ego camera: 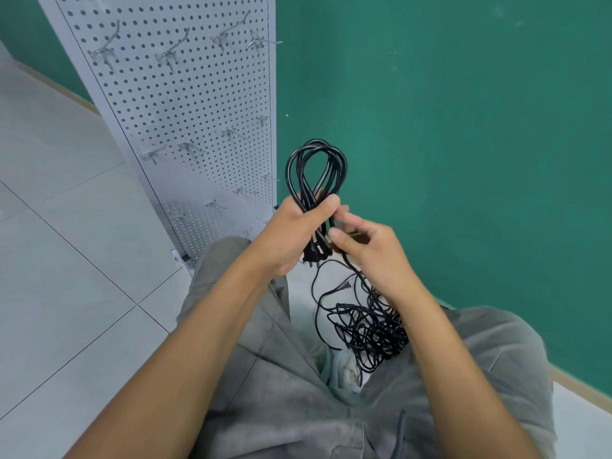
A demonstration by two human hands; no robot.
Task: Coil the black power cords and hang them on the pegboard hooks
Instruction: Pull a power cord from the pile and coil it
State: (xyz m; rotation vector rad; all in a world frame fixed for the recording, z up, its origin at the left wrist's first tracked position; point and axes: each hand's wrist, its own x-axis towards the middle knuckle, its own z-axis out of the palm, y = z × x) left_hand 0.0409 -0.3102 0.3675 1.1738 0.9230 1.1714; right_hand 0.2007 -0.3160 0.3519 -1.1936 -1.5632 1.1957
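My left hand (pixel 294 226) grips a coiled black power cord (pixel 314 170) by its middle; several loops stand up above the fist and the ends hang below it. My right hand (pixel 367 250) is just to the right of the coil, its fingers curled around the loose strand that trails down. That strand runs to a tangled pile of black cords (pixel 367 329) on the floor between my knees. The white pegboard (pixel 185 104) stands upright to the left, and its metal hooks (pixel 169 56) hold nothing.
A green wall (pixel 463 144) rises directly behind the coil. Pale floor tiles (pixel 66 260) spread out to the left. My grey trouser legs (pixel 298 409) fill the bottom of the view, with a light shoe (pixel 341 366) beside the cord pile.
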